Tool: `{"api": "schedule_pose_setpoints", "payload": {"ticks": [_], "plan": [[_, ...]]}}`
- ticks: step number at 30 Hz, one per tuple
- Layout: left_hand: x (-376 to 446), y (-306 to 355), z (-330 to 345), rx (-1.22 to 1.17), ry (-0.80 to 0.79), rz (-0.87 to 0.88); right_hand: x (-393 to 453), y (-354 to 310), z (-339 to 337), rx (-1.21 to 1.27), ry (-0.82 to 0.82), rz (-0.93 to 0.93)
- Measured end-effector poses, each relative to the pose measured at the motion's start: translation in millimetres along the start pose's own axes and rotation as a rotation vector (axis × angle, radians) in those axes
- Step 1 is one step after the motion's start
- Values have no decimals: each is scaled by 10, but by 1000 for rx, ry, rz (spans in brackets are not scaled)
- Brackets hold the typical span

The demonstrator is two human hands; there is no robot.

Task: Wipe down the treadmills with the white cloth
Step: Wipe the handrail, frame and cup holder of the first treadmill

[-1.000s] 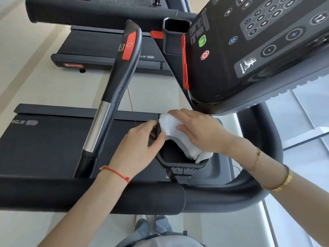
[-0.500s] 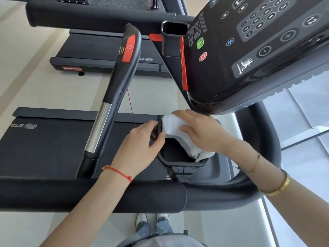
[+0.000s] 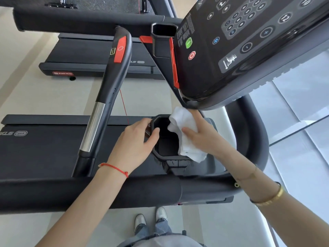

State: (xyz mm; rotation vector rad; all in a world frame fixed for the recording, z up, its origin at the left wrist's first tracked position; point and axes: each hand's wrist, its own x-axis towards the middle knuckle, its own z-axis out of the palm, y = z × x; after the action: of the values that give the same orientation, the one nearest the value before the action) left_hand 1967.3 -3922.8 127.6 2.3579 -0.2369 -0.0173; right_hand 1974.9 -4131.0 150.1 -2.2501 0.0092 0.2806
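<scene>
The right hand [image 3: 201,138], fingers clamped on the white cloth [image 3: 185,134], has shifted along the cup holder [image 3: 160,157] rim; the left hand [image 3: 135,145] still grips it.

There were two treadmills, the near one [image 3: 53,148] and the far one [image 3: 92,50]; two cup holders, near [image 3: 167,138] and far [image 3: 162,34]; one white cloth [image 3: 187,138]; two hands, left [image 3: 135,145] and right [image 3: 204,136]; one console [image 3: 249,50]; two shoes [image 3: 151,220]
</scene>
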Motion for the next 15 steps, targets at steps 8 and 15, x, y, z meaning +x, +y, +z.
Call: {"api": "schedule_pose_setpoints", "payload": {"ticks": [8,15], "plan": [[-6,11,-3,6,1,0,-225,145,167,-16,90,12],[-37,16,-11,19,-4,-15,26,53,-5,-347,-38,-188]]}}
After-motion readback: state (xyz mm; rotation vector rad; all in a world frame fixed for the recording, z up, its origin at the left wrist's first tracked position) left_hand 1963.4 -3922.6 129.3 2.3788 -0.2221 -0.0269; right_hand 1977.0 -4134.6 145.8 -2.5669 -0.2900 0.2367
